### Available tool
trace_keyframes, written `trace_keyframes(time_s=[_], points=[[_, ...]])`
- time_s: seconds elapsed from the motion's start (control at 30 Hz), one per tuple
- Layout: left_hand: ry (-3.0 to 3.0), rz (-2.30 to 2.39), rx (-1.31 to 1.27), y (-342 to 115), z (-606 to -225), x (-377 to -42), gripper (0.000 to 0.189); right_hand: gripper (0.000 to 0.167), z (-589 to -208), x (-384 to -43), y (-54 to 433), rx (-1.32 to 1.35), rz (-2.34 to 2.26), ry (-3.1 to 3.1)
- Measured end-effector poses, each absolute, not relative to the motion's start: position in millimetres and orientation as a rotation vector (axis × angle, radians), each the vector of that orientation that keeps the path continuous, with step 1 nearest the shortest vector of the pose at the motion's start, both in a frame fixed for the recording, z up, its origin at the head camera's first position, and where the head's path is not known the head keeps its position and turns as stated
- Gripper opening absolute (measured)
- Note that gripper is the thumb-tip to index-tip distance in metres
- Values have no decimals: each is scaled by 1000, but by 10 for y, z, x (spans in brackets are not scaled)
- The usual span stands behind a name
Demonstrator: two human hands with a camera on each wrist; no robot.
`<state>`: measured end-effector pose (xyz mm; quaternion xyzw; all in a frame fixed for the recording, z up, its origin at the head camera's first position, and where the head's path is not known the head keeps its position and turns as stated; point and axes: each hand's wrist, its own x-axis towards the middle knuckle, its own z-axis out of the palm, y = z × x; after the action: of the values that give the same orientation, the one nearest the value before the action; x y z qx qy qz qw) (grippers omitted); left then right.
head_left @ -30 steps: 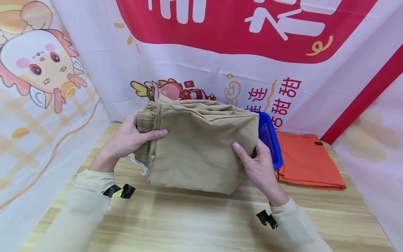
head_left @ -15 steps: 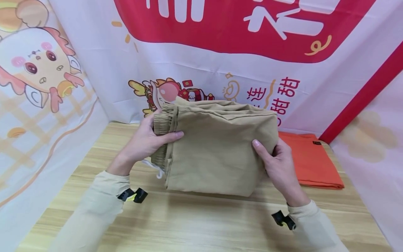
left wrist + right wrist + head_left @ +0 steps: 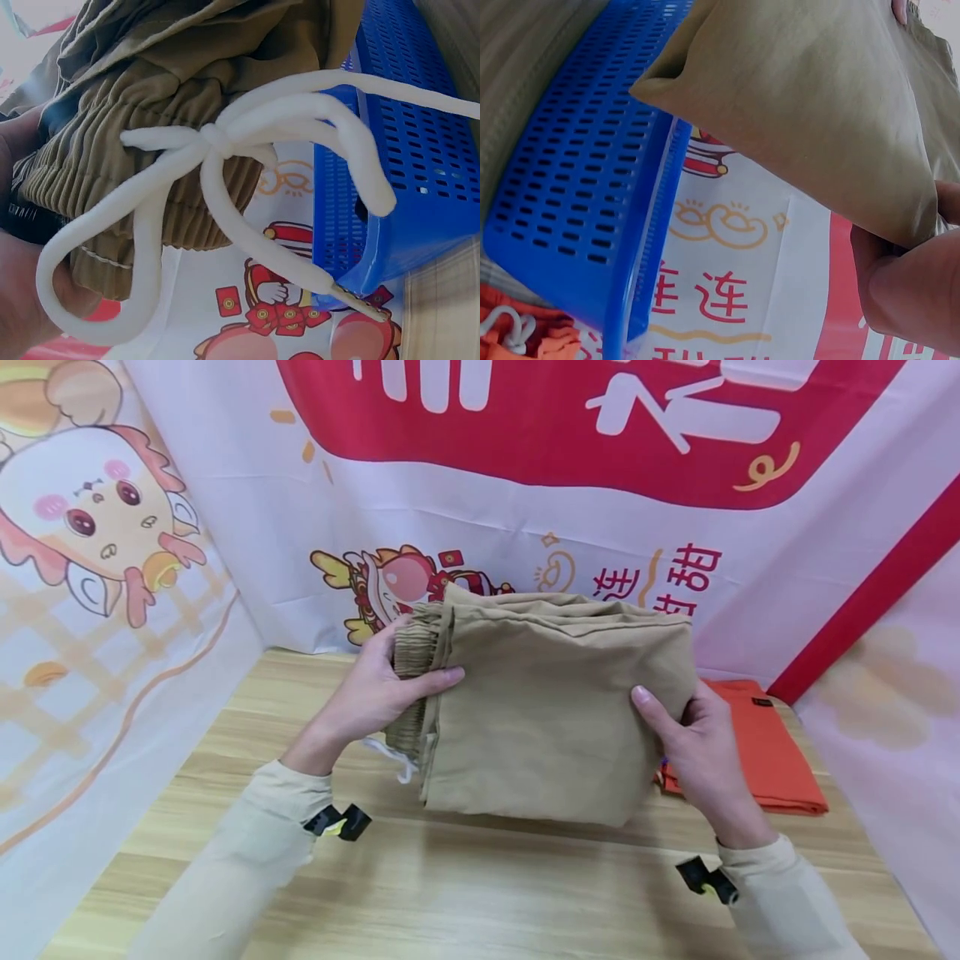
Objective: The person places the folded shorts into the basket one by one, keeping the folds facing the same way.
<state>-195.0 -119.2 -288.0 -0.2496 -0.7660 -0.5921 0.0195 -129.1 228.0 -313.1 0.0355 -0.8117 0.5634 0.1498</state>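
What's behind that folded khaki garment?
The wrist views show a blue basket, with printed cloth farther back. From the head, the khaki garment mostly hides the basket; an orange garment shows at right. The basket's inside is hidden.

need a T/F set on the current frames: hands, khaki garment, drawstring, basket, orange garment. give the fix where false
1. The left hand and right hand both hold the khaki garment. True.
2. The right hand grips the elastic waistband. False: the left hand is at that end.
3. The left wrist view shows a knotted white drawstring. True.
4. The basket is red with solid walls. False: it is blue with slotted walls.
5. The orange garment lies on the table, to the person's right of the khaki garment. True.
6. The khaki garment lies flat on the table. False: it is held up on a slant between the hands.
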Motion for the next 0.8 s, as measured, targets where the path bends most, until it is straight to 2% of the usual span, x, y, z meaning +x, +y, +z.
trace_keyframes(time_s=[0.23, 0.5, 0.8], points=[[-2362, -1825, -789, -1087, -2815, -1950, 59, 34, -3051, -1302, 2387, 101, 1596, -2375], [-2391, -1808, -672, -907, -2679, -2052, 59, 37, -2891, -1453, 2532, 71, 1727, -2326], [-2385, -1910, -591, -727, -2590, -2241, 60, 48, -2742, -1694, 2677, 20, 1847, -2341]])
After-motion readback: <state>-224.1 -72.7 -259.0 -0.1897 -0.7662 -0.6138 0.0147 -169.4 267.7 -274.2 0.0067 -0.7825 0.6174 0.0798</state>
